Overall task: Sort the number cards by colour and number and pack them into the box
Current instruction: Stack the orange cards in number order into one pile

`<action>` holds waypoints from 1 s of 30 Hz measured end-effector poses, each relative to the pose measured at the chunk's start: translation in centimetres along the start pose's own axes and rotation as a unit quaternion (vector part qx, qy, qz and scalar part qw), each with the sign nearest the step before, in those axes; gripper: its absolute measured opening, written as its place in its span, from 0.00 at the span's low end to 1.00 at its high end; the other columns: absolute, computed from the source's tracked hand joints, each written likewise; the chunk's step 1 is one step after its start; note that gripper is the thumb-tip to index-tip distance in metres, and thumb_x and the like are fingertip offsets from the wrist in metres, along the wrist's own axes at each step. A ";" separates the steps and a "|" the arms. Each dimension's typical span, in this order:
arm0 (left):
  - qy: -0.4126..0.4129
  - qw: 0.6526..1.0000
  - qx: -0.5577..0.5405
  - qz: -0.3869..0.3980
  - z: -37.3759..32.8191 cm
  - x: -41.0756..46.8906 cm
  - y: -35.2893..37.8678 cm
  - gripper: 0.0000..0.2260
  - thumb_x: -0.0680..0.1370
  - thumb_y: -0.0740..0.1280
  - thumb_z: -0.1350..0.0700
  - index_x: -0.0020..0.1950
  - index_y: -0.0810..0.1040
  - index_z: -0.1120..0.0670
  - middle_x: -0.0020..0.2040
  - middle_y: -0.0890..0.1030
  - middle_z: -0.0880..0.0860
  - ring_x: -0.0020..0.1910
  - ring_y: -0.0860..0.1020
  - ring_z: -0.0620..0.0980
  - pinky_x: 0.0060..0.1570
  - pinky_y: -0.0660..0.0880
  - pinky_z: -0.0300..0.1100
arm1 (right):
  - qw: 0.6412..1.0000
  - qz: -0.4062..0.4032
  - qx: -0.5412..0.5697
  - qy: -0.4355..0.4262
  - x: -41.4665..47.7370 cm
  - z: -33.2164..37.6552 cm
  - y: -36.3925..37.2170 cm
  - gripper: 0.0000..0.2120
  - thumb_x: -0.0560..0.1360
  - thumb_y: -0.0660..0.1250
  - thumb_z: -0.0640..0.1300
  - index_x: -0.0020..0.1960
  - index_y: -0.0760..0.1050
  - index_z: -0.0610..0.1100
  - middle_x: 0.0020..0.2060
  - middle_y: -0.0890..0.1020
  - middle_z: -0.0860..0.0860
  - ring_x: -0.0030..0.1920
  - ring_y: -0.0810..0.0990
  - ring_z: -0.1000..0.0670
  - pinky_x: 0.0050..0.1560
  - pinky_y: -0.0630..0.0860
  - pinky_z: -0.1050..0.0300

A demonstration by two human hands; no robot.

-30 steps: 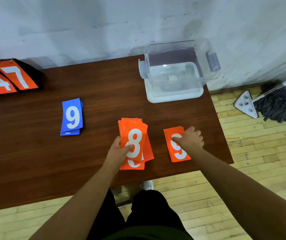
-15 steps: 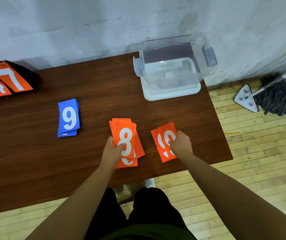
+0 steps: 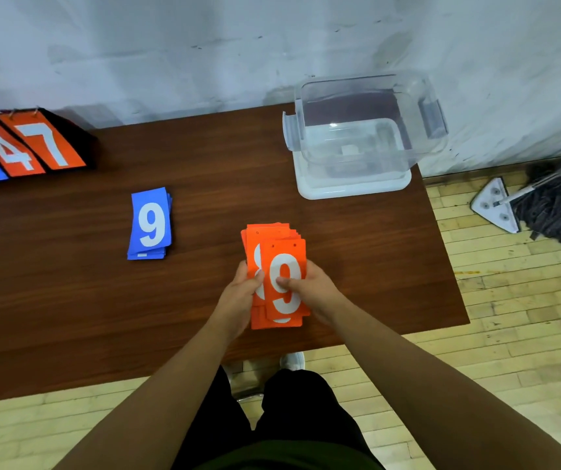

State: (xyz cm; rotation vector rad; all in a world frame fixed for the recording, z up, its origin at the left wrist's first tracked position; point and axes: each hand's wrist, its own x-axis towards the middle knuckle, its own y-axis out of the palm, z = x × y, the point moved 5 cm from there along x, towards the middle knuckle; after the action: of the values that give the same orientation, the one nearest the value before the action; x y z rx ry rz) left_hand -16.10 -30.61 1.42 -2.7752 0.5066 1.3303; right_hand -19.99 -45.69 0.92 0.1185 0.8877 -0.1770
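Half a second on, I saw the orange 9 card (image 3: 284, 262) had moved from beside the orange stack (image 3: 265, 232) onto it, nearer me than the clear box (image 3: 347, 81). My right hand (image 3: 316, 290) pinched the card and my left hand (image 3: 238, 296) gripped the stack. The card's long axis ran boxward, digit upright. The box stood open-topped on a white lid (image 3: 353, 188).

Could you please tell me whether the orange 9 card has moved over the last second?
Yes: the orange 9 card went left across the table onto the orange stack.
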 end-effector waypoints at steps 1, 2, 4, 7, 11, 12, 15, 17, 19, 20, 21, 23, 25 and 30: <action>0.006 1.000 0.019 0.003 -0.2 0.0 0.0 0.18 0.80 0.65 0.47 0.69 0.70 0.45 0.63 0.80 0.54 0.56 0.82 0.54 0.56 0.79 0.56 | 1.000 0.010 -0.012 -0.003 0.0 0.1 0.3 0.27 0.73 0.73 0.46 0.70 0.68 0.48 0.61 0.80 0.48 0.59 0.80 0.45 0.61 0.77 0.42; 0.021 0.998 0.054 -0.004 -0.7 0.0 -0.1 0.18 0.79 0.67 0.48 0.68 0.70 0.46 0.64 0.79 0.54 0.56 0.82 0.52 0.55 0.80 0.52 | 0.999 0.015 -0.039 -0.015 -0.1 0.4 0.4 0.26 0.74 0.73 0.46 0.69 0.69 0.47 0.61 0.79 0.48 0.59 0.80 0.46 0.60 0.77 0.44; 0.096 0.974 0.194 -0.073 -2.5 0.1 -1.7 0.26 0.75 0.73 0.50 0.70 0.66 0.49 0.69 0.72 0.53 0.61 0.76 0.48 0.58 0.76 0.44 | 0.990 0.022 -0.128 -0.053 -0.3 1.4 0.4 0.25 0.75 0.72 0.45 0.69 0.68 0.47 0.62 0.78 0.47 0.60 0.79 0.46 0.60 0.77 0.48; 0.244 0.872 0.408 -0.118 -6.2 -0.2 -3.7 0.44 0.69 0.78 0.47 0.77 0.55 0.47 0.76 0.60 0.50 0.74 0.60 0.48 0.70 0.63 0.47 | 0.934 0.019 -0.331 -0.132 -0.4 3.2 1.0 0.22 0.76 0.69 0.44 0.68 0.69 0.47 0.62 0.78 0.49 0.61 0.77 0.47 0.58 0.75 0.53; 0.299 0.752 0.587 0.021 -8.1 -0.1 -2.2 0.26 0.77 0.70 0.51 0.73 0.66 0.49 0.70 0.72 0.50 0.71 0.68 0.48 0.70 0.67 0.48 | 0.812 -0.037 -0.495 -0.305 -0.8 5.6 3.2 0.13 0.77 0.66 0.45 0.62 0.75 0.48 0.54 0.81 0.50 0.55 0.79 0.48 0.54 0.78 0.51; 0.298 0.733 0.610 0.029 -8.4 -0.1 -2.0 0.21 0.78 0.68 0.52 0.70 0.70 0.50 0.68 0.75 0.50 0.68 0.72 0.49 0.67 0.70 0.46 | 0.793 -0.054 -0.509 -0.330 -0.9 5.9 3.6 0.14 0.77 0.66 0.46 0.62 0.75 0.49 0.55 0.81 0.51 0.55 0.78 0.49 0.55 0.77 0.52; 0.322 0.706 0.631 0.006 -8.2 -0.1 -2.6 0.17 0.80 0.66 0.54 0.68 0.73 0.54 0.65 0.77 0.53 0.64 0.76 0.51 0.62 0.72 0.42 | 0.754 -0.088 -0.547 -0.354 -0.5 6.0 3.7 0.16 0.79 0.65 0.48 0.66 0.73 0.48 0.60 0.79 0.51 0.60 0.77 0.49 0.62 0.73 0.52; 0.347 0.699 0.625 -0.021 -7.5 -0.2 -3.5 0.17 0.79 0.67 0.56 0.68 0.74 0.57 0.63 0.79 0.56 0.62 0.78 0.53 0.60 0.74 0.45 | 0.742 -0.095 -0.574 -0.333 -0.1 5.4 3.3 0.18 0.78 0.66 0.50 0.67 0.72 0.48 0.62 0.78 0.50 0.64 0.74 0.48 0.65 0.70 0.50; 0.360 0.696 0.620 -0.045 -6.8 -0.3 -4.2 0.15 0.79 0.67 0.57 0.65 0.76 0.59 0.61 0.80 0.58 0.60 0.78 0.56 0.59 0.76 0.48 | 0.738 -0.091 -0.589 -0.317 0.0 4.7 3.1 0.20 0.77 0.67 0.49 0.67 0.71 0.47 0.63 0.77 0.49 0.64 0.74 0.46 0.66 0.69 0.49; 0.372 0.693 0.615 -0.057 -6.7 -0.4 -4.5 0.14 0.79 0.67 0.58 0.63 0.78 0.59 0.59 0.80 0.59 0.59 0.79 0.57 0.57 0.76 0.49 | 0.727 -0.095 -0.593 -0.333 -0.1 4.4 3.2 0.18 0.77 0.67 0.48 0.66 0.72 0.47 0.60 0.78 0.48 0.62 0.75 0.46 0.64 0.70 0.49; 0.387 0.694 0.604 -0.071 -6.7 -0.6 -4.8 0.12 0.78 0.68 0.60 0.61 0.79 0.59 0.58 0.80 0.58 0.57 0.79 0.57 0.56 0.77 0.49 | 0.710 -0.114 -0.591 -0.365 -0.4 4.3 3.5 0.15 0.78 0.66 0.47 0.63 0.74 0.47 0.57 0.79 0.48 0.58 0.76 0.46 0.61 0.71 0.49; 0.409 0.700 0.577 -0.101 -7.2 -0.9 -5.6 0.10 0.76 0.70 0.63 0.57 0.79 0.58 0.56 0.80 0.58 0.56 0.78 0.56 0.55 0.76 0.47 | 0.684 -0.161 -0.572 -0.423 -0.9 4.6 4.0 0.10 0.79 0.62 0.44 0.59 0.75 0.46 0.50 0.78 0.48 0.51 0.76 0.46 0.54 0.73 0.50; 0.395 0.711 0.572 -0.102 -7.2 -0.6 -6.3 0.13 0.74 0.71 0.65 0.58 0.78 0.58 0.59 0.78 0.57 0.61 0.76 0.56 0.59 0.74 0.48 | 0.672 -0.168 -0.578 -0.430 -0.8 4.8 4.7 0.12 0.78 0.59 0.46 0.59 0.75 0.45 0.49 0.77 0.47 0.50 0.76 0.45 0.53 0.72 0.49; 0.240 0.755 0.610 0.000 -5.2 2.2 -7.2 0.21 0.77 0.69 0.55 0.69 0.71 0.48 0.66 0.70 0.50 0.68 0.69 0.51 0.67 0.71 0.48 | 0.727 -0.104 -0.609 -0.299 2.1 4.2 5.4 0.18 0.78 0.65 0.49 0.67 0.70 0.47 0.60 0.74 0.46 0.62 0.72 0.45 0.65 0.70 0.47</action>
State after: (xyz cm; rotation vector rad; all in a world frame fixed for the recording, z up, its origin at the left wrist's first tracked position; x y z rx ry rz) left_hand -8.70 -25.20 2.16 -1.8462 0.9262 0.0242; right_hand -14.40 -41.40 2.09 -1.2316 0.2172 0.1893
